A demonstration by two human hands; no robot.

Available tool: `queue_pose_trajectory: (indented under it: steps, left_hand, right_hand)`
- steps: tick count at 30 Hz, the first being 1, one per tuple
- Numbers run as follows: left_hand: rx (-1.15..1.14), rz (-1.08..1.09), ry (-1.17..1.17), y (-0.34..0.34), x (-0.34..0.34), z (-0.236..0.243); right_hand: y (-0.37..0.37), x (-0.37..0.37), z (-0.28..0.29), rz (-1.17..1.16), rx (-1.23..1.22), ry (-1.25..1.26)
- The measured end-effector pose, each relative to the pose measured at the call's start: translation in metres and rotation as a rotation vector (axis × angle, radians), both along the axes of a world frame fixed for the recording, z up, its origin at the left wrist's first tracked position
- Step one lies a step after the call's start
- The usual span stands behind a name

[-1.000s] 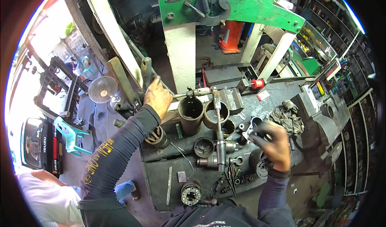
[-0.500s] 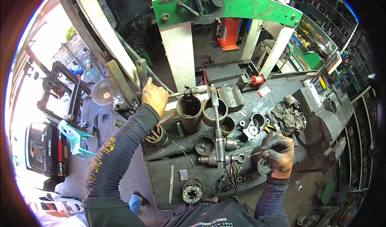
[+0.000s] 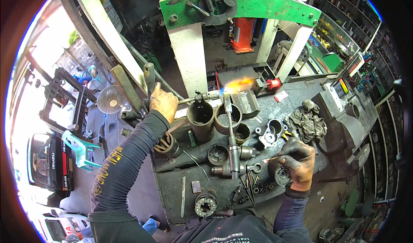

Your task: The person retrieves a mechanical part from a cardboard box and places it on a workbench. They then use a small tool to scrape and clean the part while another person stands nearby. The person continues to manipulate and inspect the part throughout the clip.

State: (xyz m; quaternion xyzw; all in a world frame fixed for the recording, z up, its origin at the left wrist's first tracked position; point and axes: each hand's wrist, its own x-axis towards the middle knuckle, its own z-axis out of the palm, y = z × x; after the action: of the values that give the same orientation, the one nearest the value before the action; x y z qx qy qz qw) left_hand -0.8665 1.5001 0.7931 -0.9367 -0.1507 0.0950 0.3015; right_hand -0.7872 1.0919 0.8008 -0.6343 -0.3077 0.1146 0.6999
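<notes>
My left hand [image 3: 163, 102] is closed at the near end of a gas torch [image 3: 210, 95], whose metal tube points right across the bench. A blue-to-orange flame [image 3: 239, 86] streams rightward from the burner, over a grey metal block [image 3: 246, 102] and near the upper end of a long metal rod [image 3: 232, 144]. Below the flame, that rod leans across an open metal cylinder [image 3: 222, 121]. At the right, my right hand [image 3: 297, 162] pinches a thin matchstick [image 3: 269, 159]. Just beneath that hand sits a round metal housing [image 3: 282, 176].
A taller metal cylinder [image 3: 200, 119] and a can of rods [image 3: 168, 146] stand left of the rod. Loose machine parts lie nearer me, including a round drilled part [image 3: 206, 206]. A crumpled rag [image 3: 307, 122] rests at right. Behind rises a green-and-white press frame [image 3: 186, 58].
A flame now burns at the torch's end, where none showed before. Both hands keep nearly the same places, and the matchstick has tilted slightly.
</notes>
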Motion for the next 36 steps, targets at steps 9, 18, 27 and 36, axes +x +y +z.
queue_pose_trajectory:
  steps: [9,18,27,36]
  left_hand:
    - [0.014,-0.050,-0.027,0.002,-0.002,-0.002]
    - [0.007,-0.026,-0.031,0.002,0.002,-0.004]
    - [-0.109,-0.277,-0.289,-0.015,-0.016,0.018]
    - [-0.697,-0.196,-1.062,-0.054,-0.152,0.056]
  right_hand:
    - [-0.037,-0.005,0.027,-0.071,-0.166,-0.323]
    - [-0.050,-0.043,0.011,-0.006,-0.475,-0.431]
    - [0.009,-0.122,-0.019,0.415,0.115,0.261]
    - [0.124,-0.150,-0.095,0.458,-0.237,0.121]
